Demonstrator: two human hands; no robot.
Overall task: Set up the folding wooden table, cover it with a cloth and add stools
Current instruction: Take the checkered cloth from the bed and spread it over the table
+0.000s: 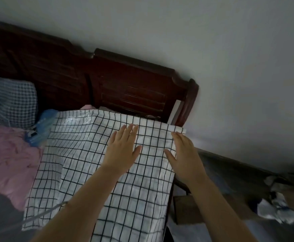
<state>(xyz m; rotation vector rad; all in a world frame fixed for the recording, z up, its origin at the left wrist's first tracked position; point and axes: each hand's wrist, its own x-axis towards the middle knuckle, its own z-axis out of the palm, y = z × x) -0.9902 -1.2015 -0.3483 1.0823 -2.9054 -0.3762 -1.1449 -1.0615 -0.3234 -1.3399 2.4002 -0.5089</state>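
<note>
Checked cloth (97,165) lies spread over a raised surface beside the dark wooden headboard (128,84), its near edge hanging down. Left hand (123,147) flat on it, fingers spread wide, gripping nothing. Right hand (184,154) open too, palm pressing the cloth's right edge.

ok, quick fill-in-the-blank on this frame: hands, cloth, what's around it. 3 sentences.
1. Both hands lie flat and open on the ____ cloth.
2. The right hand rests near the cloth's ____ edge; the left hand lies further in.
3. The bedding left of the cloth is ____ in colour.

Missing words: checked; right; pink
</note>
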